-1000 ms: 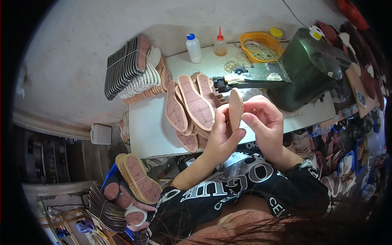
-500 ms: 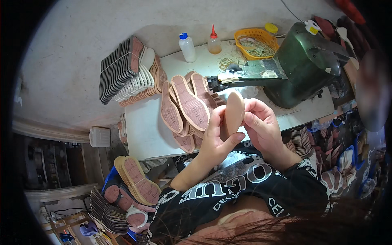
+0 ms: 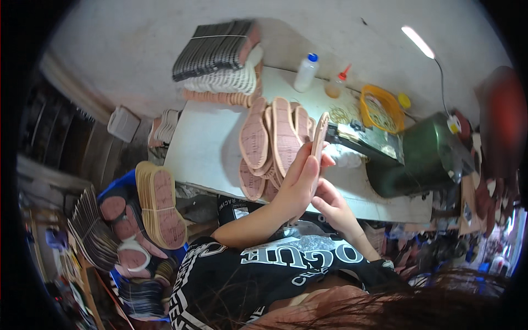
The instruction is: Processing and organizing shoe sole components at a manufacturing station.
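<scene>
From the head camera, looking down, a slim beige shoe-shaped insole (image 3: 320, 132) is standing nearly upright, edge-on, its long axis running away from the wearer and its top leaning slightly right. The left hand (image 3: 297, 184) is pinching it, thumb and fingers closing around its middle. The right hand (image 3: 338, 212) is hovering nearby, below and right, fingers loosely bent; whether it is touching the insole, I cannot tell. Pinkish-brown fabric insoles with stitched beige rims (image 3: 287, 146) are lying in a pile just left.
</scene>
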